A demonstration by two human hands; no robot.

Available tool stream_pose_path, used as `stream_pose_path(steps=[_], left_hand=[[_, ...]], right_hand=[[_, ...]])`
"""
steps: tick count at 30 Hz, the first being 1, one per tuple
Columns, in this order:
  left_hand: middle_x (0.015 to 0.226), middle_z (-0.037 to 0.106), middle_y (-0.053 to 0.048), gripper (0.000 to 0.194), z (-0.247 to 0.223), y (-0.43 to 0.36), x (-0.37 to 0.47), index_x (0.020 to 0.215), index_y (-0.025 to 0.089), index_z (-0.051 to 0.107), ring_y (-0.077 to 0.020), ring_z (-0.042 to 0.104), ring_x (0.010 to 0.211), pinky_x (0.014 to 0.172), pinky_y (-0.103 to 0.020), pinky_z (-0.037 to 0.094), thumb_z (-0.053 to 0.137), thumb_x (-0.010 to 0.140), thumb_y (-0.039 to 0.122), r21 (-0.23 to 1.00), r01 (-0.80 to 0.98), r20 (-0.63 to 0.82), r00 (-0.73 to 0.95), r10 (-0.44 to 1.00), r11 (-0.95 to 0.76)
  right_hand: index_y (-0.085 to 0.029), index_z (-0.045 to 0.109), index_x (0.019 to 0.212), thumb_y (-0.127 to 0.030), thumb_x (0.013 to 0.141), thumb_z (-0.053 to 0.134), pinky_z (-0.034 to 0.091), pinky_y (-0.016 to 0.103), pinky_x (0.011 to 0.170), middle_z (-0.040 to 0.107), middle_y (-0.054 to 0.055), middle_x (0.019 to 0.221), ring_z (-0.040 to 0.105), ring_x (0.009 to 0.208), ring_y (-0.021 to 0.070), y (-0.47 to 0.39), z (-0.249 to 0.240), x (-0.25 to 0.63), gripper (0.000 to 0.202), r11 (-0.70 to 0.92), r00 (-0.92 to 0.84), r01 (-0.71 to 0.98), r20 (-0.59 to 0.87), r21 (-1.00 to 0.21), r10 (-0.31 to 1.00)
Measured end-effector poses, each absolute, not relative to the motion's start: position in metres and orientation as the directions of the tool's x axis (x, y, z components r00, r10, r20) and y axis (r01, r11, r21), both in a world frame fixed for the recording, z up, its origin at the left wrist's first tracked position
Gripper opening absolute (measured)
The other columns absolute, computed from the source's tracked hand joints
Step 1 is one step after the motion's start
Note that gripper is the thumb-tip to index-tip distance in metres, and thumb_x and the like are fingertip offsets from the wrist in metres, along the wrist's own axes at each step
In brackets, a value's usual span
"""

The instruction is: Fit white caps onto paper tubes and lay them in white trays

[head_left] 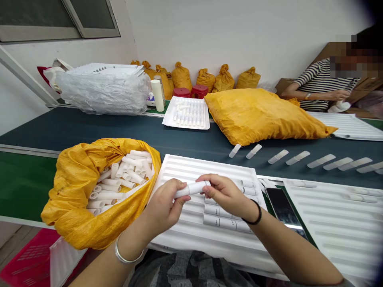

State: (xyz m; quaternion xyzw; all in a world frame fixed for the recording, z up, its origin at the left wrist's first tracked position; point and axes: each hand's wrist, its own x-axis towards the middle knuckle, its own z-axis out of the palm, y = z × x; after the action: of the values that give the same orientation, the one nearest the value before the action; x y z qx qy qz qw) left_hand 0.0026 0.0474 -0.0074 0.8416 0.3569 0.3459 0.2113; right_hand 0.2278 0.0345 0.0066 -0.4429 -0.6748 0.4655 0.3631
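Between my two hands is a white plastic tube (pixel 193 189), held level above a ridged white tray (pixel 176 167). My left hand (pixel 167 205) pinches its left end between thumb and fingers. At the other end, where small dark print shows, my right hand (pixel 223 194) grips it with thumb and fingertips. Several printed white tubes (pixel 226 223) lie in the tray's grooves under my right forearm. To the left, a yellow woven sack (pixel 74 191) gapes wide, filled with loose plain white tubes (pixel 131 169).
Upright tubes (pixel 278 156) stand in a row on the dark conveyor belt (pixel 101 129). A full yellow sack (pixel 263 113) and a tray of tubes (pixel 206 119) rest across it. On the right are a phone (pixel 283 207) and another tray (pixel 329 223). A co-worker (pixel 317 85) sits beyond.
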Motion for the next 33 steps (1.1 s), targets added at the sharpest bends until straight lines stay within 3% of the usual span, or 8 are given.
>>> stream_pose_path(steps=[3,6,9,12,16,22,26,33], left_hand=[[0.096,0.062,-0.007,0.018,-0.012,0.046,0.002,0.107,0.021,0.047,-0.018,0.061,0.089,0.079,-0.029,0.05,0.05,0.089,0.023,0.616,0.451,0.385,0.542,0.747,-0.646],[0.112,0.059,-0.011,0.037,-0.018,0.058,-0.01,0.121,0.02,0.043,-0.0238,0.058,0.104,0.087,-0.036,0.048,0.053,0.087,0.031,0.542,0.564,0.251,0.598,0.761,-0.623],[0.128,0.05,-0.017,0.048,-0.024,0.087,-0.041,0.129,0.014,0.041,-0.0312,0.046,0.121,0.099,-0.045,0.039,0.049,0.086,0.032,0.358,0.789,0.143,0.481,0.865,-0.499],[0.111,0.057,-0.016,0.032,-0.032,0.119,-0.079,0.105,0.015,0.062,-0.0336,0.052,0.107,0.094,-0.05,0.037,0.04,0.082,0.016,0.154,0.934,0.013,0.324,0.946,-0.322],[0.088,0.059,-0.015,0.028,-0.046,0.141,-0.11,0.091,0.017,0.071,-0.0345,0.057,0.088,0.085,-0.053,0.039,0.048,0.074,0.016,0.112,0.951,-0.059,0.297,0.953,-0.289],[0.108,0.061,-0.015,0.034,-0.042,0.144,-0.112,0.105,0.014,0.066,-0.0307,0.055,0.103,0.091,-0.041,0.042,0.045,0.081,0.024,0.196,0.929,0.0,0.319,0.948,-0.313],[0.116,0.063,-0.008,0.033,-0.025,0.127,-0.082,0.108,0.019,0.062,-0.0245,0.057,0.108,0.091,-0.034,0.046,0.047,0.083,0.034,0.476,0.823,0.146,0.274,0.95,-0.311],[0.11,0.067,-0.005,0.026,-0.017,0.097,-0.015,0.106,0.021,0.063,-0.0208,0.06,0.104,0.09,-0.033,0.048,0.058,0.083,0.032,0.731,0.526,0.294,0.332,0.896,-0.435]], right_hand=[[-0.018,0.06,0.11,-0.035,0.092,0.049,0.048,0.026,0.068,0.063,0.004,0.084,0.057,0.073,0.0141,0.034,0.006,0.221,0.027,0.31,-0.424,0.419,0.118,-0.853,0.898],[-0.02,0.065,0.102,-0.03,0.082,0.064,0.045,0.029,0.083,0.064,0.007,0.099,0.058,0.09,0.0188,0.058,-0.003,0.219,0.022,0.432,-0.5,0.695,0.046,-0.574,0.865],[-0.017,0.063,0.101,-0.026,0.082,0.062,0.042,0.029,0.086,0.063,0.009,0.102,0.057,0.096,0.0215,0.107,-0.018,0.234,0.022,0.227,-0.244,0.92,-0.013,-0.319,0.97],[-0.008,0.056,0.113,-0.023,0.09,0.047,0.043,0.033,0.083,0.061,0.017,0.106,0.058,0.099,0.0244,0.159,-0.034,0.265,0.029,-0.025,0.018,0.967,-0.03,-0.255,0.999],[-0.009,0.059,0.105,-0.032,0.09,0.054,0.049,0.034,0.077,0.064,0.01,0.1,0.061,0.087,0.0183,0.196,-0.049,0.303,0.028,-0.194,0.162,0.962,-0.171,-0.194,0.972],[-0.011,0.066,0.091,-0.03,0.089,0.05,0.046,0.03,0.073,0.067,0.012,0.095,0.063,0.089,0.0216,0.15,-0.037,0.336,0.025,-0.134,0.101,0.983,-0.242,-0.125,0.965],[-0.016,0.067,0.067,-0.017,0.076,0.06,0.044,0.026,0.067,0.068,0.007,0.078,0.063,0.075,0.0198,0.079,-0.035,0.344,0.011,0.041,-0.08,0.991,-0.317,-0.129,0.945],[-0.014,0.062,0.079,-0.011,0.073,0.054,0.043,0.034,0.072,0.063,0.01,0.083,0.059,0.079,0.0238,0.037,-0.038,0.342,0.011,0.213,-0.228,0.972,-0.19,-0.098,0.955]])
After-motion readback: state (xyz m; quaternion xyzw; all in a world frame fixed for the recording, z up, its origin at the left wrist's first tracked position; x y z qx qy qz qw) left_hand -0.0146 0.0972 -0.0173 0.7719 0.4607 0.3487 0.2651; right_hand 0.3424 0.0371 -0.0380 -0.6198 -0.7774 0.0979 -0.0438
